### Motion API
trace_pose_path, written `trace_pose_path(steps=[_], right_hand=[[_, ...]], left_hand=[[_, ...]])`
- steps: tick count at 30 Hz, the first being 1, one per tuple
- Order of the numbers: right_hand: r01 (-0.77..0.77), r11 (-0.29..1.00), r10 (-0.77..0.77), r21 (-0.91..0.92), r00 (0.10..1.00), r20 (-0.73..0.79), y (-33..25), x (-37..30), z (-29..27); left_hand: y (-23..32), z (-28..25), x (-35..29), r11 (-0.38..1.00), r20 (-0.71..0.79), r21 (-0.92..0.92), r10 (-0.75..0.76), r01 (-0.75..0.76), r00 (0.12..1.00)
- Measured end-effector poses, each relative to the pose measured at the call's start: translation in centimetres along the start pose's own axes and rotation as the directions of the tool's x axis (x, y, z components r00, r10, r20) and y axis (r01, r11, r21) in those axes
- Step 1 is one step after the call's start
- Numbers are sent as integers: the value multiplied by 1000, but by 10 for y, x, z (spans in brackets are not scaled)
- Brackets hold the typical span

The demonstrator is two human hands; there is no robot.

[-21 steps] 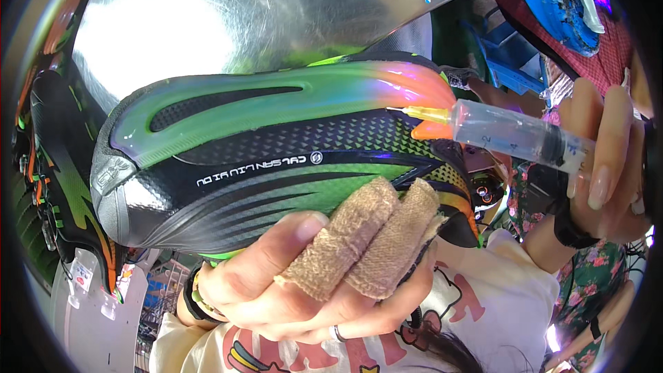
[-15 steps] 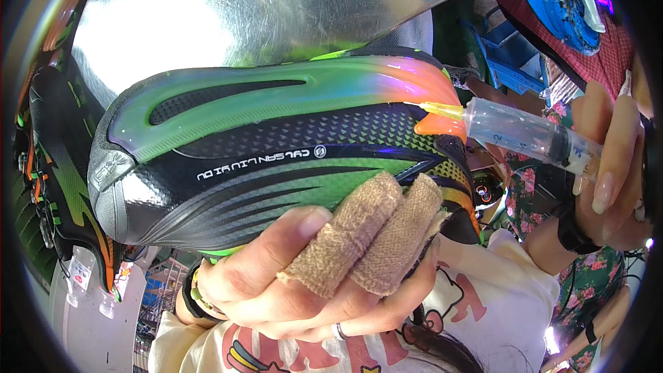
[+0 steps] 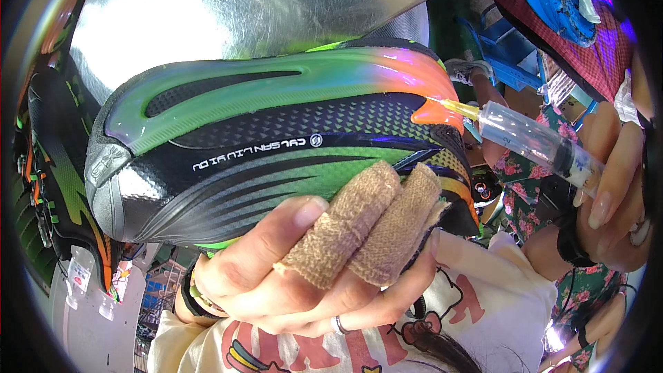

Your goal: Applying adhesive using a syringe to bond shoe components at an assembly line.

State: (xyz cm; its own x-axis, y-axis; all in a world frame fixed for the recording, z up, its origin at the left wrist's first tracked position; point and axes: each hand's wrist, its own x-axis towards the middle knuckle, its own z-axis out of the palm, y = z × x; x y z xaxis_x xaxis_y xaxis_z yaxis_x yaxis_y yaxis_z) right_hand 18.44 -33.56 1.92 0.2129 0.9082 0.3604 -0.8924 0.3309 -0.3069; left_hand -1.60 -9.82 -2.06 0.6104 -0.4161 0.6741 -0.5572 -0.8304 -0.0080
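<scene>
A sports shoe lies on its side across the middle, its green-to-orange sole edge turned up toward the metal surface and its upper black and green with an orange end at right. My left hand is closed around it from below, with tan cloth tape wrapped on two fingers. At the right, my right hand grips a clear syringe around its rear end. The syringe's yellow needle tip points left and meets the orange part of the sole, near the seam with the upper.
A shiny metal surface stands behind the shoe. More black and green shoes line the left side. A blue, dirt-crusted container sits at top right. Another person's arm and floral clothing show at lower right.
My right hand and the syringe have shifted slightly right and down, so the needle tip sits farther right along the orange seam. The shoe, still in my left hand, has moved slightly left and up.
</scene>
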Motion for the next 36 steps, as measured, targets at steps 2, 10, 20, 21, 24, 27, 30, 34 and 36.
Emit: trace_pose_path(steps=[2, 10, 20, 21, 24, 27, 30, 34, 36], right_hand=[[-67, 912, 94, -405, 995, 47, -1, 16, -4], [-472, 178, -353, -864, 788, -503, 30, 17, 27], [-536, -230, -268, -812, 837, -477, 84, 33, -3], [-516, -252, -226, -819, 854, -469, 81, 34, -4], [-431, -344, -127, -834, 902, -413, 80, 33, -13], [-492, -243, -211, -836, 868, -450, 86, 34, -17], [-324, -409, -62, -853, 942, -329, 77, 36, -20], [-570, -301, -316, -765, 816, -484, 69, 40, 3], [-476, -343, -244, -810, 878, -412, 49, 35, 5]], left_hand=[[-2, 2, 0, 999, -71, 33, 25, -22, 997], [2, -2, -1, 997, -54, 49, -62, 65, 997], [1, -2, -3, 998, -40, 57, -31, 33, 999], [2, 0, -3, 996, -62, 75, -36, 41, 997], [4, -4, 1, 997, 18, 36, -73, 73, 997], [8, -2, 0, 994, -15, 67, -89, 89, 996], [8, -6, -2, 993, 17, 80, -87, 86, 996], [12, -27, 7, 982, 199, 54, -186, 179, 962], [12, -33, 10, 977, 336, 39, -209, 208, 918]])
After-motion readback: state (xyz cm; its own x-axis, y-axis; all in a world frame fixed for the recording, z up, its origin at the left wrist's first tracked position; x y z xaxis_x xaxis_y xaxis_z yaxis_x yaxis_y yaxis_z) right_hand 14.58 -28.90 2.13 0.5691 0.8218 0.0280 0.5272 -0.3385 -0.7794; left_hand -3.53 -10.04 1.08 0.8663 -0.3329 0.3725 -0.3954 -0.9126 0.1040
